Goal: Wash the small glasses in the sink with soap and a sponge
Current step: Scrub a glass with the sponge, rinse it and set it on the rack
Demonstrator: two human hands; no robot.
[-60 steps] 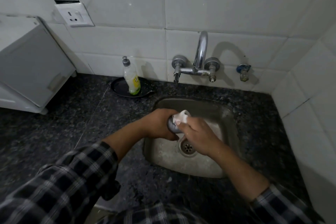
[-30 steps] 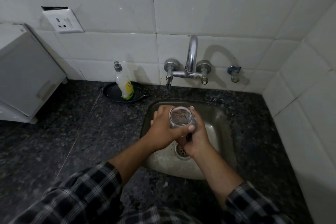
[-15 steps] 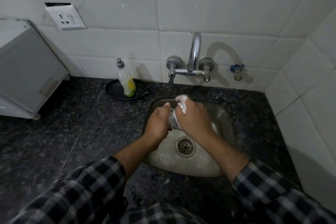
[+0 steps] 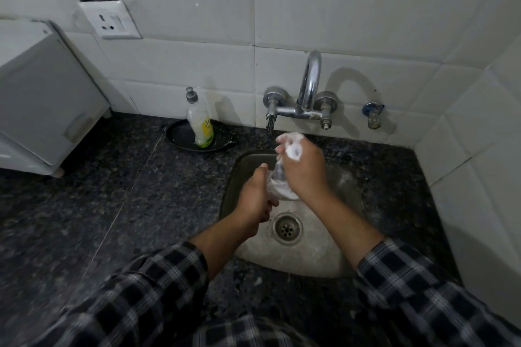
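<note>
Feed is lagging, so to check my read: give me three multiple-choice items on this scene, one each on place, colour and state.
1. The bottle stands: A) on the black dish left of the tap B) right of the tap C) on a shelf.
2. The sponge is: A) green B) white C) red.
3. The glass is: A) set down B) gripped by the left hand C) in pieces.
1 A, its base sits on the dish; 2 B, white foam shows above the right hand; 3 B, left fingers curl round it.
</note>
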